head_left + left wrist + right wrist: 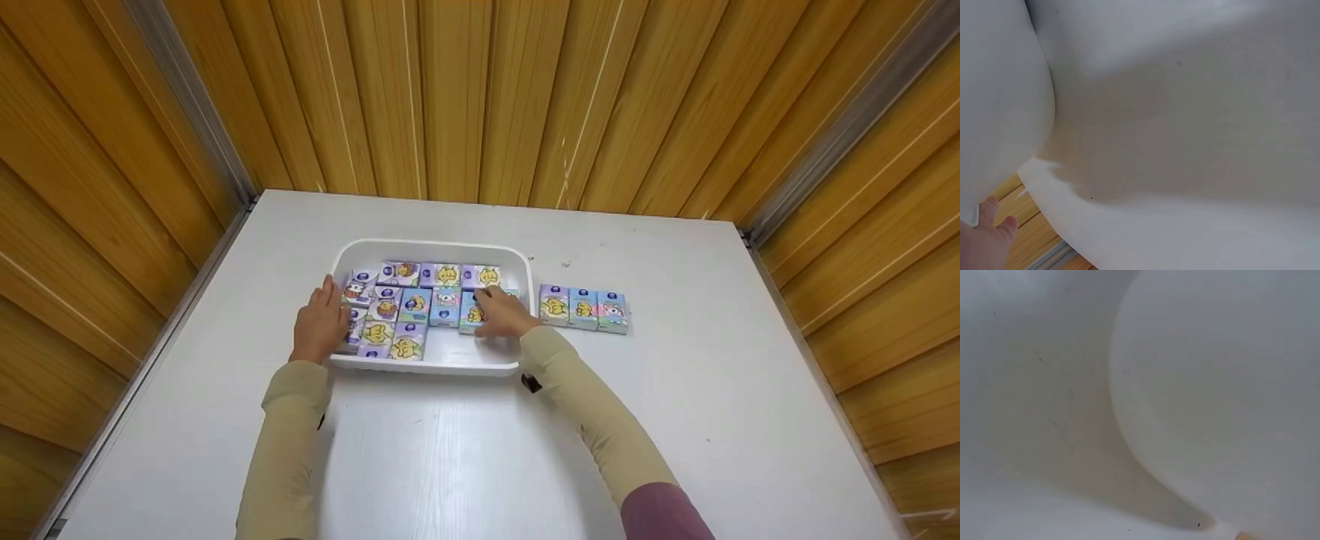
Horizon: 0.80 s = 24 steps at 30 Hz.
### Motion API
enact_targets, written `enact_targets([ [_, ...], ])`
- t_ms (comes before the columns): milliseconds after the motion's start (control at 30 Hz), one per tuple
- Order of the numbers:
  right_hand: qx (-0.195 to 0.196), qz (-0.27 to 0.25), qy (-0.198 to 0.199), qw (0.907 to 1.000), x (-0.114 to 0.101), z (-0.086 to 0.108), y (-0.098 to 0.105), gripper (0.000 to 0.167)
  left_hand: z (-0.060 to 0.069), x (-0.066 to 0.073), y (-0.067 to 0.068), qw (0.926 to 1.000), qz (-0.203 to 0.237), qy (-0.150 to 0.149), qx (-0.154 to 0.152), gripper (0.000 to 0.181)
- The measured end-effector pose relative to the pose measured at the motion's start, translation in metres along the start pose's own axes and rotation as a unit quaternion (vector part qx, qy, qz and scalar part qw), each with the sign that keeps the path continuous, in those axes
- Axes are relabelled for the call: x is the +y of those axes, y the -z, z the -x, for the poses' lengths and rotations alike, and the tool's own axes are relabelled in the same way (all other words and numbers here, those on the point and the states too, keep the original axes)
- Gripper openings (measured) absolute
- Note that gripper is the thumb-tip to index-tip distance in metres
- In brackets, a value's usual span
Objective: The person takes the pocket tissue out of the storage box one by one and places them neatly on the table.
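A white plastic tray (435, 367) holds several small tissue packs (377, 334) in purple and blue with cartoon prints. At the tray's left side, my left hand (321, 322) holds the rim, its thumb side beside the leftmost packs. The left wrist view shows part of that left hand (985, 242) at the tray's edge. Inside the tray on the right, my right hand (504, 313) has fingers and thumb about a blue tissue pack (469, 313), partly covering it. Only the tray's outer wall (1213, 410) and the tabletop appear in the right wrist view; the hand is hidden there.
Three more packs (583, 308) stand in a row on the white table (450, 457), right of the tray. Part of the tray floor (457, 349) shows at its front right. Wood-patterned panels (450, 97) enclose the table at the back and sides.
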State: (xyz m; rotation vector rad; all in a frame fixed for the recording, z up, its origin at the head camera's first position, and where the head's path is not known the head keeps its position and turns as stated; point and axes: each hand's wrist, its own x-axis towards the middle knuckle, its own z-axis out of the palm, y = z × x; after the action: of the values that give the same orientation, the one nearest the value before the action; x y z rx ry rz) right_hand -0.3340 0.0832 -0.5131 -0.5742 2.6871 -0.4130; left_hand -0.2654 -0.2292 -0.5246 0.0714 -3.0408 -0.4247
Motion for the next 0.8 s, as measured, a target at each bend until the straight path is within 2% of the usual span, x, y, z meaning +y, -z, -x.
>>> enact_targets([
  [167, 0.004, 0.026, -0.005, 0.9997, 0.002, -0.002, -0.004, 0.085, 0.0, 0.0, -0.001, 1.0, -0.001, 0.001, -0.002, 0.057],
  [367, 0.005, 0.058, 0.008, 0.9983, 0.002, -0.005, -0.005, 0.086, -0.002, 0.0, -0.001, 1.0, -0.003, 0.002, -0.007, 0.058],
  [600, 0.017, 0.014, 0.015, 0.9997, 0.002, -0.002, -0.001, 0.089, -0.002, 0.0, -0.001, 0.9999, 0.004, 0.006, -0.01, 0.058],
  [800, 0.052, 0.0, 0.055, 0.9971, 0.005, 0.0, 0.01, 0.087, -0.002, -0.001, -0.001, 0.9998, 0.014, 0.007, -0.008, 0.058],
])
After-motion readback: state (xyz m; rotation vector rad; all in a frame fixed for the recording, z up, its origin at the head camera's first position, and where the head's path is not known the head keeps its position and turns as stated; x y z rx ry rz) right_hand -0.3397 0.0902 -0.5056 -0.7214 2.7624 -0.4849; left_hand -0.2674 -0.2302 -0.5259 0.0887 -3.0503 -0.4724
